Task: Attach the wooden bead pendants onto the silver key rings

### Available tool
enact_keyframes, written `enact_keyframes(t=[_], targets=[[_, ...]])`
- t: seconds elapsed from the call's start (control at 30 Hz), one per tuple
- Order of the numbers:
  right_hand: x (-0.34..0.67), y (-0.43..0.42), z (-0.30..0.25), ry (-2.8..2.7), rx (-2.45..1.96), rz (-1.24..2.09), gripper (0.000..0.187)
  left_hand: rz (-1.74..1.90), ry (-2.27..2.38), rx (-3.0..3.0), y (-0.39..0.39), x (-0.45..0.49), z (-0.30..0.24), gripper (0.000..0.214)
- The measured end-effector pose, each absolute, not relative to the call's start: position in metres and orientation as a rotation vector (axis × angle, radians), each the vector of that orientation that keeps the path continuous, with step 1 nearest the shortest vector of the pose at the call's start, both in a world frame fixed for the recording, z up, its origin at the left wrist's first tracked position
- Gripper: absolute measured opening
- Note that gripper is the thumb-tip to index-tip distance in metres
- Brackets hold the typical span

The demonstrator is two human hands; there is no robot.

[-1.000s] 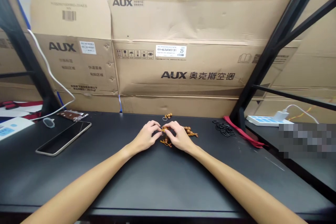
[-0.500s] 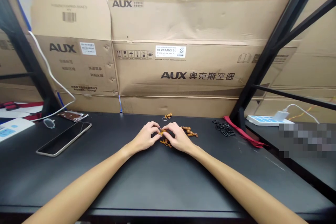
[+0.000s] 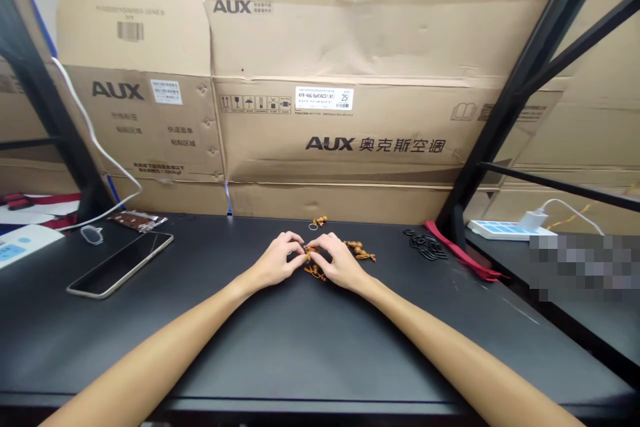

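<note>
My left hand [image 3: 281, 260] and my right hand [image 3: 341, 263] meet over the black tabletop, fingers curled and tips almost touching. Between thumbs and fingertips both pinch an orange cord [image 3: 308, 255], which looks part of a small brown beaded charm; its details are largely hidden. Just below the fingertips lies another brown beaded charm [image 3: 315, 272] with orange cord. Brown gourd-shaped charms [image 3: 358, 250] rest on the table right behind my right hand. Beyond both hands sits a small golden-brown charm [image 3: 321, 221] beside a metal split ring [image 3: 313, 227].
Large cardboard panels [image 3: 330, 167] stand along the back. A phone [image 3: 123, 265], a wrapped snack [image 3: 136, 220] and a white cable [image 3: 107, 153] are at the left. To the right lie black rings [image 3: 426, 245], a red strap [image 3: 463, 253] and a power strip [image 3: 500, 229] near the black frame.
My fingers have shifted very slightly around the cord, the held piece sitting a touch lower. The charms on the table stay where they were.
</note>
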State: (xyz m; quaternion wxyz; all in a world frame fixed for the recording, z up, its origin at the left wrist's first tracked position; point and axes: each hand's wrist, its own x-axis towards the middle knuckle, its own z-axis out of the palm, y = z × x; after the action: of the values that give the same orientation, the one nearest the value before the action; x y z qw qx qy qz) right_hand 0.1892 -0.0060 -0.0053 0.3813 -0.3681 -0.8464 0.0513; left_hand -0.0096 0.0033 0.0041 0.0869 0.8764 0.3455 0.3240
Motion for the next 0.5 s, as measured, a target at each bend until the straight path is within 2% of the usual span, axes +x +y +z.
enact_keyframes(t=[0.3,0.5], targets=[[0.1914,-0.0006,-0.009,-2.083,-1.121,0.083,0.009,0.988,1.011,2.613,0.004,-0.01,0.0075,0.017],[0.1888,-0.0071,-0.0035,-2.147,-0.947,0.145,0.012,0.971,1.006,2.607,0.0012,-0.0093,0.0063,0.017]])
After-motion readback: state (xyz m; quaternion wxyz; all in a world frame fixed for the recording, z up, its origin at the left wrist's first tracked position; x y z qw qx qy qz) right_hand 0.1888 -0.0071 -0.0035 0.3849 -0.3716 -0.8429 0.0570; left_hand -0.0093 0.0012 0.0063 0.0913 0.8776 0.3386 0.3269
